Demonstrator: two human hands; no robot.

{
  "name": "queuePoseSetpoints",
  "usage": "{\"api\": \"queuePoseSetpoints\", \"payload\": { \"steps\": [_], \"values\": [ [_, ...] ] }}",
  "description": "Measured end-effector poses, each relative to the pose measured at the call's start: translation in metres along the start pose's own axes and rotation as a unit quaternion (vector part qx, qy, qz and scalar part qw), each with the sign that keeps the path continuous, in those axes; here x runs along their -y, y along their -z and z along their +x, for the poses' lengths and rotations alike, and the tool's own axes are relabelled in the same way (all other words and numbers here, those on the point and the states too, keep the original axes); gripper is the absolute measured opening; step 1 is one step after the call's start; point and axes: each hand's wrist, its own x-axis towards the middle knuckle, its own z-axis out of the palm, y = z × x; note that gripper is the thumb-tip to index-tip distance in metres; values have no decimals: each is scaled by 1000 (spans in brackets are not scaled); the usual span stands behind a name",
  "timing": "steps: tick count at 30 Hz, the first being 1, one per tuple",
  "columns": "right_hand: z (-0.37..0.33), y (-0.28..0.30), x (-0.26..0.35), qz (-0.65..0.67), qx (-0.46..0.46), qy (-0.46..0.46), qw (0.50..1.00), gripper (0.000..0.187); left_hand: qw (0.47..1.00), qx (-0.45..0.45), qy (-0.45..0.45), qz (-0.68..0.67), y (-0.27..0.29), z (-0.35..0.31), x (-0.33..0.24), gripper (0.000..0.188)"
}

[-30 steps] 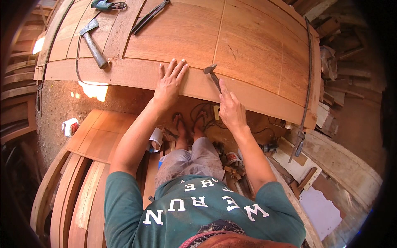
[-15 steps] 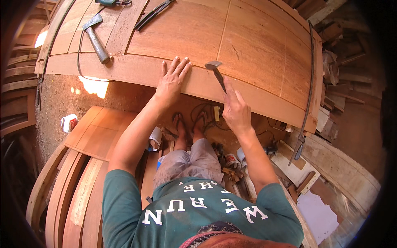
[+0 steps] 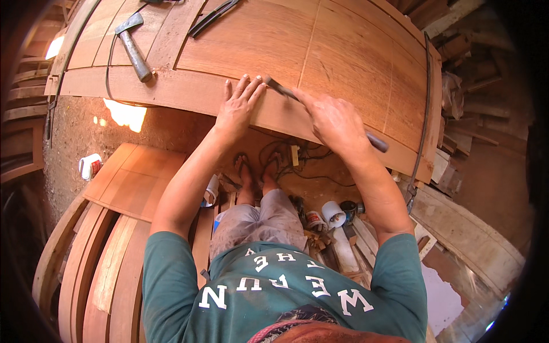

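A large wooden panel (image 3: 246,46), framed like a door, spans the far side in front of me. My left hand (image 3: 239,108) lies flat on its near rail, fingers stretched out and slightly apart, holding nothing. To its right, my right hand (image 3: 336,121) is wrapped round the dark handle of a hammer (image 3: 280,88). The hammer's head is close to my left fingertips, just over the rail, and its handle end sticks out past my right wrist. Whether the head touches the wood I cannot tell. A hatchet (image 3: 134,51) lies on the panel's left part.
A black-handled tool (image 3: 213,17) lies at the panel's far edge. A long bar clamp (image 3: 426,114) crosses the panel's right end. Curved boards (image 3: 108,268) and a small wooden panel (image 3: 137,177) stand at lower left. White cups (image 3: 333,214) and wood scraps lie below on the right.
My right hand has swung the hammer's head down and left toward my left fingers, and its handle now lies more level. My left hand stays on the rail.
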Motion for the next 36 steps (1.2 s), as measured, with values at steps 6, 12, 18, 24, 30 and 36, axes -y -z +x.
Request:
{"api": "queuePoseSetpoints", "payload": {
  "steps": [6,12,18,24,30,36],
  "values": [
    [11,21,16,-12,41,-59,997,55,1000,3,6,-11,-1,-2,1,102],
    [-12,-13,-5,119,-30,-58,991,51,999,20,14,-23,7,0,0,91],
    [-54,-66,2,253,-88,-159,950,55,999,27,13,-26,7,-1,-2,91],
    [-53,-80,16,167,-85,-172,967,61,999,31,16,-30,8,2,-1,92],
    [-56,-67,22,169,-131,-159,964,60,1000,17,9,-19,4,0,0,97],
    [-52,-73,12,160,-112,-164,967,62,999,14,13,-27,10,2,-2,93]
  ]
}}
